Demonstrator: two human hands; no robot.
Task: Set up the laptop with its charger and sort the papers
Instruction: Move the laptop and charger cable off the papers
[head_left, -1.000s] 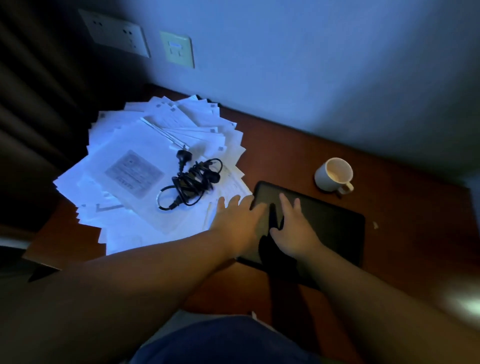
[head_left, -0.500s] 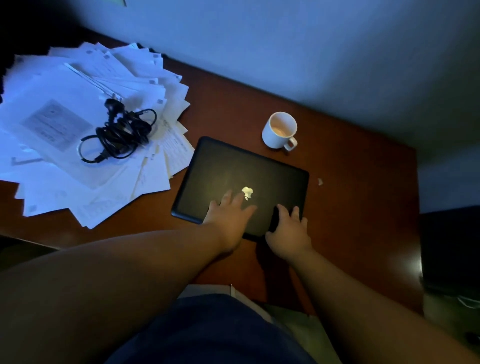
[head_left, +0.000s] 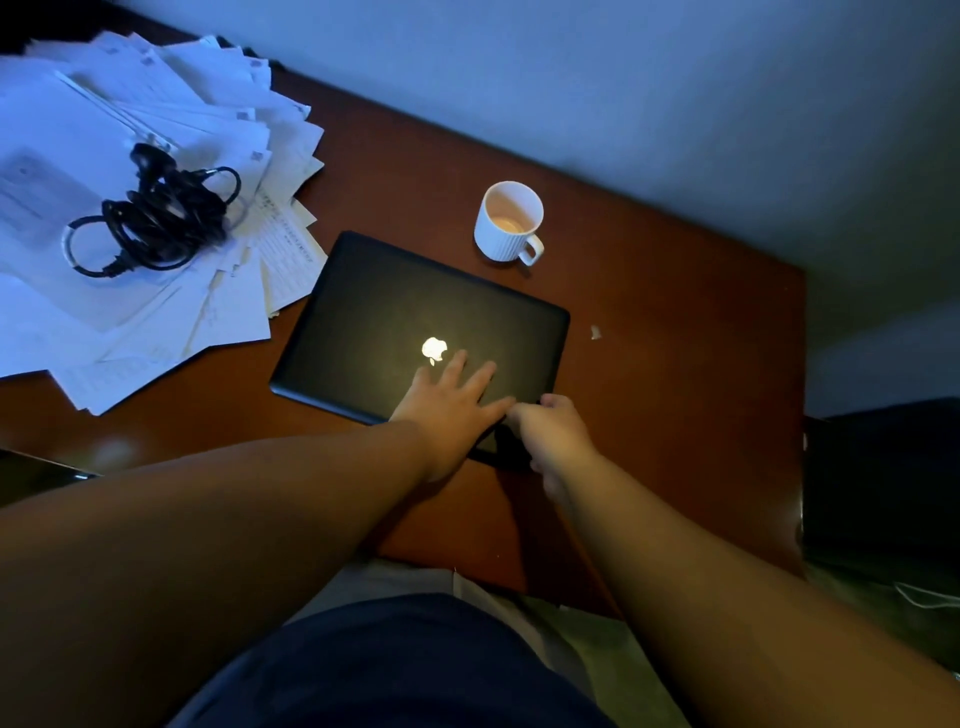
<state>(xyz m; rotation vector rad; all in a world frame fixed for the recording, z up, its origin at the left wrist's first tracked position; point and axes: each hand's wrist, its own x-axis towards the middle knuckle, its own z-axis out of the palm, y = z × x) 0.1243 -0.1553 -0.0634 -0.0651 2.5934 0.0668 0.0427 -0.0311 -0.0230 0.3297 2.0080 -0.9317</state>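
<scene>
Closed laptop, apple logo lit on its lid, is laid on the desk, long axis slanting from papers toward the right edge. Left hand is pressed flat on the lid; right hand is curled at the near edge. Charger is coiled on the papers; cup stands behind.

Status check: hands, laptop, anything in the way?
Left hand flat on closed laptop; right hand at its near edge, grip unclear. Charger coiled on papers. Mug just behind laptop.
</scene>
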